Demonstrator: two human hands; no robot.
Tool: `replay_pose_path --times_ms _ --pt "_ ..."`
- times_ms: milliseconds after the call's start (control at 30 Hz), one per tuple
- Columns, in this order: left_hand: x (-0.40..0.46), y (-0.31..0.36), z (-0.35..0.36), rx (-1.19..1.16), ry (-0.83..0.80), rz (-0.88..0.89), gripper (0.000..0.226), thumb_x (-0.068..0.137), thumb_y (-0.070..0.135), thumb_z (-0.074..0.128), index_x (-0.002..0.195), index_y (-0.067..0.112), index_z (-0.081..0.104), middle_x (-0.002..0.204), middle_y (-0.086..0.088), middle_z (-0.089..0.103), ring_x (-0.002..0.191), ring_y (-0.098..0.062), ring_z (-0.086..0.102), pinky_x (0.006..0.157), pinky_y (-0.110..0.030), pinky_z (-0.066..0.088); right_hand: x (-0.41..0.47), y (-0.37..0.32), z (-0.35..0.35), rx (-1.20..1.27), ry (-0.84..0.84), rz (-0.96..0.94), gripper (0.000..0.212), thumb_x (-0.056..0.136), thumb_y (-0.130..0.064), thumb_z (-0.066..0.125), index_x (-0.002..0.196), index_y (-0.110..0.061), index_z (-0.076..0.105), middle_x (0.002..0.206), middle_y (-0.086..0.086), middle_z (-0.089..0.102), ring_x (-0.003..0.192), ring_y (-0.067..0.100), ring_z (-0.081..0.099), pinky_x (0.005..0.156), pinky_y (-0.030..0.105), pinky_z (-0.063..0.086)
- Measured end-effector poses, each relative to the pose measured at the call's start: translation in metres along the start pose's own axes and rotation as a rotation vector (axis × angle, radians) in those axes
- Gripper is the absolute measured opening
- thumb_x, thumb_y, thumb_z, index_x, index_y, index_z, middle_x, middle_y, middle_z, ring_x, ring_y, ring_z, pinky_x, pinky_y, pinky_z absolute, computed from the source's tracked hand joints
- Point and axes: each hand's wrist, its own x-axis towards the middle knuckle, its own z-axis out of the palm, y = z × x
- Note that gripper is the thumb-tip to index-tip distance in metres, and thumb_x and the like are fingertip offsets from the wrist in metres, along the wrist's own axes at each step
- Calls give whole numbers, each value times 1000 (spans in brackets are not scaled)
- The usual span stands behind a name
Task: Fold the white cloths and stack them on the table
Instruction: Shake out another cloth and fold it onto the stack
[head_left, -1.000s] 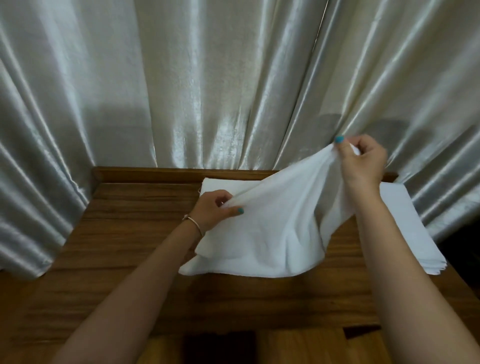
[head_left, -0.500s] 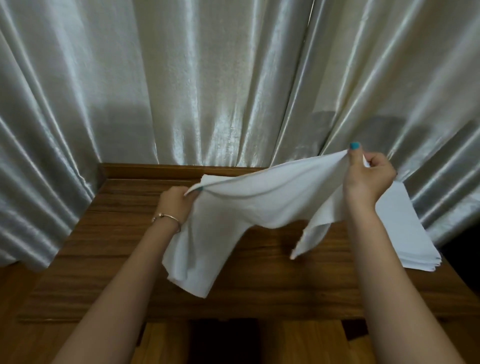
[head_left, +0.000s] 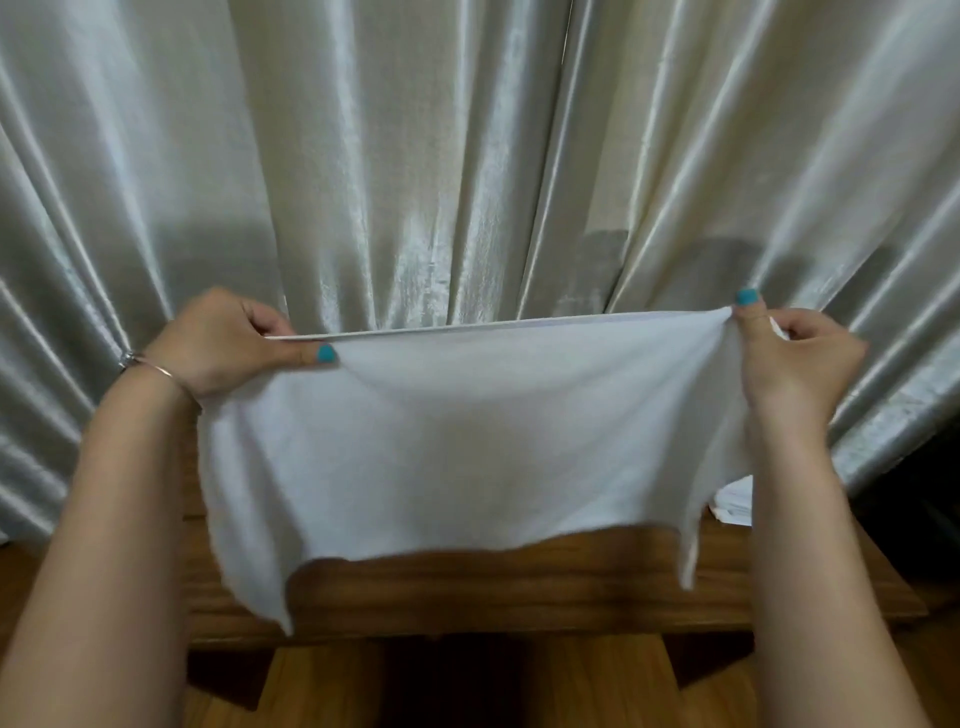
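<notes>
Head view: both hands (head_left: 234, 343) (head_left: 795, 353) pinch white cloth (head_left: 467, 441) taut.

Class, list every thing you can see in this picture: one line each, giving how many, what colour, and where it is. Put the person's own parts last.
white cloth: one, white, held up stretched by its top corners above the table
stack of cloths: one, white, on the table at right, mostly hidden behind the held cloth
table: one, brown wood, below the cloth
curtain: one, shiny silver-cream, behind the table
floor: brown wood, under the table
bracelet: one, metal, on the left wrist
left hand: one, teal nails, pinches the cloth's top left corner
right hand: one, teal nails, pinches the top right corner
</notes>
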Motion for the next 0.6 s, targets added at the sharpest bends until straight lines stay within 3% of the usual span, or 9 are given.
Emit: replay_pose_path --times_ms 100,200,300,367,433,533,600 --pt "23 -5 14 19 -120 -43 33 63 40 82 59 9 70 40 7 52 38 -4 39 39 -16 33 9 30 12 -177 -52 89 45 67 -61 67 60 -17 61 66 -4 61 68 18 57 71 37 48" --pt "61 -33 67 169 -284 -116 37 72 42 76 50 17 61 35 12 45 36 -3 39 43 -19 33 6 66 43 -497 -196 179 41 79 -57 65 77 -16 67 85 7 69 85 32 63 75 37 46" --pt "85 -82 139 354 -443 -146 30 85 42 62 64 20 64 72 -2 64 64 -14 55 61 -22 41 -7 104 72 -764 -385 193 34 86 -52 62 86 -18 68 97 12 69 96 37 62 76 36 44" --pt "99 -114 187 383 -465 -149 21 91 29 54 103 21 69 109 -9 66 95 -23 61 82 -26 47 -9 139 100 -881 -480 185 34 88 -49 60 92 -17 69 101 12 69 98 36 63 71 33 40" --pt "107 -142 226 359 -457 -145 33 93 18 50 125 20 59 128 -12 59 115 -29 56 98 -31 44 -12 173 122 -974 -557 146 23 92 -37 58 95 -17 68 102 13 69 94 35 64 69 31 39" --pt "119 -168 258 419 -406 -130 33 92 14 49 124 19 58 129 -12 58 117 -31 55 101 -33 43 -12 205 140 -1109 -654 35 17 95 -25 54 104 -17 65 100 10 68 86 29 63 65 29 40" --pt "124 -176 266 513 -313 -62 28 89 12 51 114 20 62 117 -12 65 107 -32 60 92 -34 46 -8 217 145 -1145 -663 -54 16 96 -25 53 105 -16 64 97 8 67 79 25 61 63 28 40"
